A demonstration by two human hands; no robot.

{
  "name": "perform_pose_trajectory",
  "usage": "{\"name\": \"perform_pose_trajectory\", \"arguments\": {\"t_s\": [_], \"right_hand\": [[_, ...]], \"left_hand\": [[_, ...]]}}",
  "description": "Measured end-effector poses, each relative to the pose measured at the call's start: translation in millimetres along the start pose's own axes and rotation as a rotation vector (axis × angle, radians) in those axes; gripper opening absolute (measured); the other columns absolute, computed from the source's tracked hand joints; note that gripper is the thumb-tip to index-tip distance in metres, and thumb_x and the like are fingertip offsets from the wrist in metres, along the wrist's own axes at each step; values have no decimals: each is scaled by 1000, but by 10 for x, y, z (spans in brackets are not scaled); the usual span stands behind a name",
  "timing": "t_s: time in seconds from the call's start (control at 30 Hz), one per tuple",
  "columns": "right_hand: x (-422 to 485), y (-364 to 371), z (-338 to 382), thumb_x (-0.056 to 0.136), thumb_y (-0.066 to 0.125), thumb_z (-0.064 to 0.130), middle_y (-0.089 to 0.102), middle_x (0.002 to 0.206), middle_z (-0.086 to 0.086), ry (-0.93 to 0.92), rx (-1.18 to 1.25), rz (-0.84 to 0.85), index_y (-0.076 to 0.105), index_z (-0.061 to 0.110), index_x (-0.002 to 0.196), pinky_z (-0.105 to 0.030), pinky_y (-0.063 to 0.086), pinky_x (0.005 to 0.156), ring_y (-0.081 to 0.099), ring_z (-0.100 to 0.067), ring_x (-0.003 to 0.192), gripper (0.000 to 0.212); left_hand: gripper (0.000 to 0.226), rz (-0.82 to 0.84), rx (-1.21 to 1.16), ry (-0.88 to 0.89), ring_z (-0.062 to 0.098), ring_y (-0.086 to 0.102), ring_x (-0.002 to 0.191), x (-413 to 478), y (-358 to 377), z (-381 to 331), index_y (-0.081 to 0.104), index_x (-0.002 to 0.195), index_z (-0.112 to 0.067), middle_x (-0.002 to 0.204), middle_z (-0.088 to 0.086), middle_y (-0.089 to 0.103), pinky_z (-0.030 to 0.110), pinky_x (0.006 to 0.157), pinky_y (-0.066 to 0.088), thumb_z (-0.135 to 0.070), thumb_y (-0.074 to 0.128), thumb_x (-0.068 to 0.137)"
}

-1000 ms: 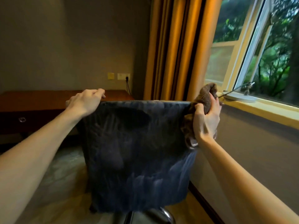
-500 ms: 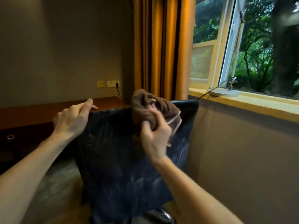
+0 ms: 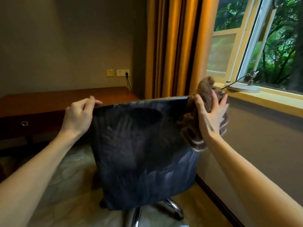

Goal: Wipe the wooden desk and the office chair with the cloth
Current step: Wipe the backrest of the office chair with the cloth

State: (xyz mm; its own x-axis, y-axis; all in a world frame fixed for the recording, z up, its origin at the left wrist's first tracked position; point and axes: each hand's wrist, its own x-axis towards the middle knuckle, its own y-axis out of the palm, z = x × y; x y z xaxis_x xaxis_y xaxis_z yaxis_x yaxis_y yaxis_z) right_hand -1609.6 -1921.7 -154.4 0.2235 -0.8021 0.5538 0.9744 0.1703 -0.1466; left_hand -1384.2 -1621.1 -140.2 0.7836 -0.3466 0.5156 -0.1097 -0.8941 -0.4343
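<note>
cloth (image 3: 205,90) bunched on right top corner of office chair (image 3: 144,145) back, right hand (image 3: 209,118) curled round it. left hand (image 3: 78,115) grips left corner, steadying. step: chair-back wipe. next, probably: drag cloth along top edge, firm pressure.

- Two hands: left hand (image 3: 78,115) at nine o'clock, right hand (image 3: 211,118) at three o'clock.
- One office chair (image 3: 142,153), centre.
- One cloth (image 3: 205,89), two o'clock.
- One wooden desk (image 3: 65,99), ten o'clock.
- Two wall plates, eleven o'clock: a yellow plate (image 3: 110,73) and a white plate (image 3: 123,72).
- One curtain (image 3: 177,46), twelve o'clock.
- One round metal base (image 3: 244,88), two o'clock.
</note>
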Motion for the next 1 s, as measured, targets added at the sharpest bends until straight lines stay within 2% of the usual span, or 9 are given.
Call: {"name": "perform_pose_trajectory", "arguments": {"t_s": [0.07, 0.2, 0.4, 0.5, 0.63, 0.7, 0.77, 0.87, 1.0], "right_hand": [[-67, 220, 61, 79, 56, 78, -6, 172, 10, 98, 96, -9, 25, 44, 160, -55, 10, 127, 7, -19, 159, 94], [-351, 639, 266, 84, 61, 56, 1, 173, -4, 55, 216, -209, 29, 30, 160, -47, 18, 126, 12, -22, 157, 87], [-1259, 1346, 630, 78, 65, 40, 13, 171, -10, -351, 151, -78, 45, 28, 149, -61, 4, 126, -4, -34, 159, 75], [-1564, 1640, 739, 79, 72, 34, 33, 164, -15, -674, -23, 63, 57, 24, 138, -55, 6, 126, 7, -40, 158, 62], [-1527, 1690, 736, 92, 74, 19, 41, 157, -20, -994, -17, 296, 64, 13, 133, -44, 15, 127, 27, -39, 151, 43], [-1344, 1469, 782, 93, 72, 11, 51, 147, -29, -1068, 56, 314, 69, 3, 127, -38, 22, 126, 40, -39, 142, 35], [-1096, 1148, 822, 93, 72, 8, 58, 138, -31, -1080, 68, 194, 73, 1, 119, -41, 33, 122, 49, -41, 134, 27], [-722, 689, 864, 87, 77, 13, 55, 142, -25, -1020, -11, -34, 56, 10, 133, -48, 38, 118, 48, -44, 136, 51], [-493, 659, 736, 83, 71, 43, 47, 156, -13, -958, -253, 67, 39, 15, 152, -59, 36, 115, 39, -33, 148, 81]], "left_hand": [[60, 105, -151, -129, 24, 65, 107, 25, 3, 133, 76, 107, -31, 108, 2, 73, 44, 89, 48, -72, 34, 96], [51, 49, -398, -192, 23, 68, 105, 55, 87, 102, 75, 113, -25, 110, 7, 74, 36, 83, 49, -52, 33, 108], [79, 184, -605, -271, 21, 60, 127, -73, 23, 79, 67, 132, -25, 141, 3, 62, 47, 106, 44, -77, 19, 97], [86, 246, -748, -261, 26, 64, 126, -152, -24, 9, 71, 129, -23, 136, 7, 67, 48, 105, 47, -80, 16, 95], [87, 256, -754, -230, 25, 66, 123, -194, -109, -5, 78, 114, -28, 127, 10, 72, 48, 103, 46, -78, 9, 96], [88, 324, -783, -272, 25, 67, 121, -194, -131, 3, 79, 113, -28, 125, 10, 73, 48, 102, 46, -83, 15, 89], [93, 361, -781, -295, 24, 63, 127, -188, -111, 42, 76, 121, -27, 129, 5, 72, 47, 106, 42, -88, 18, 82], [98, 304, -746, -289, 19, 55, 135, -207, -65, 124, 64, 138, -26, 142, 0, 64, 49, 116, 33, -89, 10, 87], [102, 290, -845, -311, 20, 54, 137, -236, -52, 148, 59, 144, -18, 147, 3, 59, 46, 117, 33, -86, 6, 89]]}}
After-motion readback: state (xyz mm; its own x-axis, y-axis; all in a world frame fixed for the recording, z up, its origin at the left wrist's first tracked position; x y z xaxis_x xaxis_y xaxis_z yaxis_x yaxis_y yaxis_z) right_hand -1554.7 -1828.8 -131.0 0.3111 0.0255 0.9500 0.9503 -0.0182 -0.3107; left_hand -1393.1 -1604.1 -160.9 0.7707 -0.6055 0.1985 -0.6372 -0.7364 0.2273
